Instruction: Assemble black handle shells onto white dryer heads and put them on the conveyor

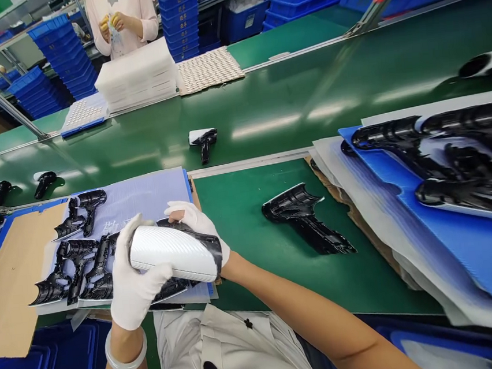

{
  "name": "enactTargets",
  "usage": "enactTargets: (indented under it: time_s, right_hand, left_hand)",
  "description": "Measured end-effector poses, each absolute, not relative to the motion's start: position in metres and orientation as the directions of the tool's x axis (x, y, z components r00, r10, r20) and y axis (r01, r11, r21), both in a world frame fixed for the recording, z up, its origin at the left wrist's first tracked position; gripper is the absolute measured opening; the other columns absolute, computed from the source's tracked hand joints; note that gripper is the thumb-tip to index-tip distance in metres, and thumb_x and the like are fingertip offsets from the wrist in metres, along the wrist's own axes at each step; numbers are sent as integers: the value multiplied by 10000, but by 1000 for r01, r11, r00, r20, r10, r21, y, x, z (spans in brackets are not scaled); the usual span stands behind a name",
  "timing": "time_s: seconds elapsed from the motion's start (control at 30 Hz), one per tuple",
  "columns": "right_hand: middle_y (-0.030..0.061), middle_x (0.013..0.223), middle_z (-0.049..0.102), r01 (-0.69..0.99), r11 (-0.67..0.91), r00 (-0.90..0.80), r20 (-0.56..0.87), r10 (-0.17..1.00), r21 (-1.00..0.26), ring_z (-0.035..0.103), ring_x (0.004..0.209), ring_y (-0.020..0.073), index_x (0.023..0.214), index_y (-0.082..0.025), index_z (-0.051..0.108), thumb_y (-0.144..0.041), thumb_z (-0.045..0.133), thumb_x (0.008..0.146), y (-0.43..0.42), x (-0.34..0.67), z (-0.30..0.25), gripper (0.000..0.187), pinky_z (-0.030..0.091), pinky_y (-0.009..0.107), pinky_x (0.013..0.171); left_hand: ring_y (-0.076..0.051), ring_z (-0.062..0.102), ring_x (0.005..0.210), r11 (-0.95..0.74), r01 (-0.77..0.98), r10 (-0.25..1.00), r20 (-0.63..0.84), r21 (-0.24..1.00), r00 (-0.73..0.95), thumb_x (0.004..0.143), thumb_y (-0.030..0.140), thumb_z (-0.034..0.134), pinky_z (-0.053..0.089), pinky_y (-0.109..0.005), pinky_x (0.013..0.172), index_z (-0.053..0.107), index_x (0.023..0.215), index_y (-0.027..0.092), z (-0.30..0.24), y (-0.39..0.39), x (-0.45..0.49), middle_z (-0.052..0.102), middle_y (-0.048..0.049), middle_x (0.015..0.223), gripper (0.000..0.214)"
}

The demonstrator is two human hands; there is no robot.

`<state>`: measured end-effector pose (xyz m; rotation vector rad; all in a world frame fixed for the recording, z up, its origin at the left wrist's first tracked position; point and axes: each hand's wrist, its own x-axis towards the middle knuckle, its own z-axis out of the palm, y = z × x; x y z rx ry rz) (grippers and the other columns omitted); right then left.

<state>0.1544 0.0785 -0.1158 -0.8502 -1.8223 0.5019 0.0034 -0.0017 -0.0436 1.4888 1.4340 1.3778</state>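
Observation:
Both my hands wear white gloves and hold a white-and-black hair dryer body (178, 252) above the front of the bench. My left hand (133, 276) wraps round its white barrel from the near side. My right hand (195, 227) grips the far side, fingers curled over the black edge. Under them lies a pale sheet (143, 200) with several black plastic shell halves (79, 264). One more black shell half (303, 216) lies alone on the green mat to the right.
A green conveyor belt (285, 99) runs behind, carrying assembled dryers (203, 141), (44, 182). At right, blue trays (473, 244) hold more black shells. Across the belt a person in pink (123, 16) stands behind white foam stacks (137, 73). Cardboard (6, 277) lies at left.

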Motion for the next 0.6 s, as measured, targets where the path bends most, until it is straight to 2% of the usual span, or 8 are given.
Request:
enactTargets:
  time_s: [0.1, 0.2, 0.33, 0.47, 0.6]
  right_hand:
    - [49, 1040, 704, 521, 632, -128, 679, 723, -574, 616, 1159, 214, 885, -248, 601, -178, 462, 912, 83, 150, -119, 159, 445, 454, 1100]
    - [18, 1019, 710, 640, 621, -57, 778, 626, -453, 629, 1128, 190, 856, -265, 592, -186, 444, 949, 87, 150, -116, 191, 436, 455, 1113]
    - [15, 990, 699, 674, 652, -67, 851, 521, -346, 631, 1083, 183, 861, -266, 569, -198, 434, 967, 90, 157, -102, 185, 457, 450, 1090]
    - [-1, 1030, 662, 713, 649, -37, 910, 412, -265, 619, 1065, 156, 892, -280, 548, -155, 454, 926, 88, 166, -83, 160, 482, 437, 1056]
    - [-68, 1085, 635, 732, 672, -58, 971, 232, -117, 560, 1188, 115, 894, -310, 533, -115, 546, 876, 85, 173, -74, 196, 411, 465, 1133]
  left_hand:
    - [-317, 627, 1149, -168, 288, 967, 214, 943, -138, 545, 636, 857, 493, -443, 1006, 559, 1330, 237, -40, -1, 2, 671, -99, 1211, 929]
    - [-329, 642, 1126, -147, 298, 972, 194, 943, -135, 449, 644, 886, 509, -452, 988, 579, 1302, 235, -38, -1, 2, 681, -94, 1185, 994]
    - [-335, 647, 1122, -135, 314, 976, 180, 940, -120, 418, 625, 904, 529, -466, 962, 582, 1300, 258, -37, 0, 3, 679, -84, 1188, 1009]
    - [-340, 602, 1204, -145, 321, 981, 179, 936, -79, 404, 573, 932, 471, -487, 1048, 557, 1329, 274, -38, -1, 0, 647, -87, 1255, 1042]
    - [-342, 558, 1263, -125, 314, 986, 153, 941, -63, 405, 556, 938, 407, -494, 1111, 541, 1350, 277, -39, -3, -3, 611, -90, 1314, 1062]
